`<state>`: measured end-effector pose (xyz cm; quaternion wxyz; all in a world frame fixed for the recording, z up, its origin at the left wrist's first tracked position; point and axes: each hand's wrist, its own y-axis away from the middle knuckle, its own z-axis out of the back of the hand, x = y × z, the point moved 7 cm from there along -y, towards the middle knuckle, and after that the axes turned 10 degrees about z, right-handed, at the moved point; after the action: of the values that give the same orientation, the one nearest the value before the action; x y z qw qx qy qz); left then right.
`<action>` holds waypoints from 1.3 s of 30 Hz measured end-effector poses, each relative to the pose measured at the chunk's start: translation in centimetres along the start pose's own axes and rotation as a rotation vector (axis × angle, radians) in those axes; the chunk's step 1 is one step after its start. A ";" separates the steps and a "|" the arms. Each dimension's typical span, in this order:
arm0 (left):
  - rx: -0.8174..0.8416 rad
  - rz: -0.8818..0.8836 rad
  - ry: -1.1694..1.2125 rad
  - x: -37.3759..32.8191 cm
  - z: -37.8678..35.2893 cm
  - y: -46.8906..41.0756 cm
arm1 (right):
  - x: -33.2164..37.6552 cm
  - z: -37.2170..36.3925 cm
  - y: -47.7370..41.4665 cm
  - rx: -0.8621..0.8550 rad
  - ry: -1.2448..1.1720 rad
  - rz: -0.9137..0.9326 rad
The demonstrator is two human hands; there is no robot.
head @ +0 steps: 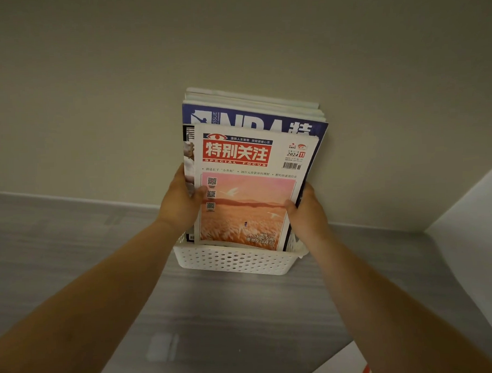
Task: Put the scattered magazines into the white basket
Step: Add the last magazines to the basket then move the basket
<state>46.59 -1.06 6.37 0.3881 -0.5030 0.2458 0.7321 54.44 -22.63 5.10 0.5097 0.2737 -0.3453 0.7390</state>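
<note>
Head view: magazine stack (247,186) stands upright in the white basket (234,260), backs against the wall (94,94). Left hand (180,200) and right hand (308,211) clamp its side edges, thumbs on the front cover, fingers wrapped behind.

Risk: basket is shallow and the stack tall, so on release it likely tips forward or fans out. The basket may also skid on the floor (73,250).

White-and-red sheet (348,365) lies bottom right, possibly another magazine, can't tell. Small white object (161,346) lies near. Nothing blocks the basket.
</note>
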 end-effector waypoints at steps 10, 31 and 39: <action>-0.012 -0.020 -0.076 1.2 0.2 -0.4 | 0.6 0.7 -0.2 -0.118 0.070 0.110; 0.379 0.121 -0.278 6.4 -9.6 24.0 | -14.7 16.0 23.9 -0.025 0.408 -0.230; 0.503 0.037 -0.695 5.5 -15.8 29.7 | -19.0 15.4 31.9 0.199 0.677 -0.291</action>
<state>29.91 -28.35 -5.59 0.5452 -0.1115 0.2803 0.7821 31.44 -53.19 -7.23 0.6655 0.1085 -0.0415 0.7373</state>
